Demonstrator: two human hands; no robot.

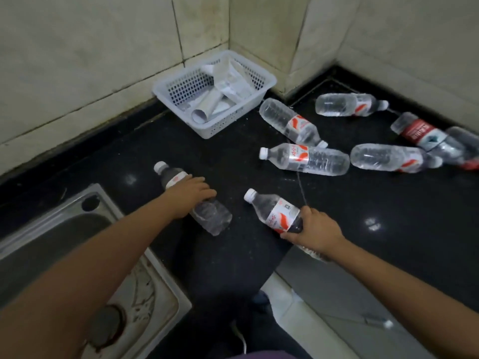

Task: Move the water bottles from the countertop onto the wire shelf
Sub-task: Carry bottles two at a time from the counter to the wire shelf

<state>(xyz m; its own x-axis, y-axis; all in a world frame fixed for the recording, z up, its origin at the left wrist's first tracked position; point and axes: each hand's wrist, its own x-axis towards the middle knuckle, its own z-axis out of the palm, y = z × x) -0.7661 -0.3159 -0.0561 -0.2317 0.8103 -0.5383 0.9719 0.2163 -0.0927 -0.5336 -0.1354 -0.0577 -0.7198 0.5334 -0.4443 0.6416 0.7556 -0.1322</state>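
Stainless steel of the sink (85, 257) fills the lower left of the frame, set into the black countertop (233, 156). Just right of centre, your right hand (315, 231) is wrapped around the lower half of a water bottle (274, 212), fingers curled over its red-and-white label, the white cap pointing toward the upper left; its base seems to hang past the counter edge, though your hand hides most of it. Left of it, your left hand (190, 194) lies palm-down across the middle of a second bottle (204, 211), fingers loosely curved over it, pressing it on the counter rather than lifting it. That bottle's cap points to the upper left, too.

Further up, right of centre, six more bottles (305, 159) lie on their sides, scattered toward the right edge, some touching; one carries a red label (417, 132). At upper centre a white plastic basket (264, 81) with rolled papers sits in the tiled corner.
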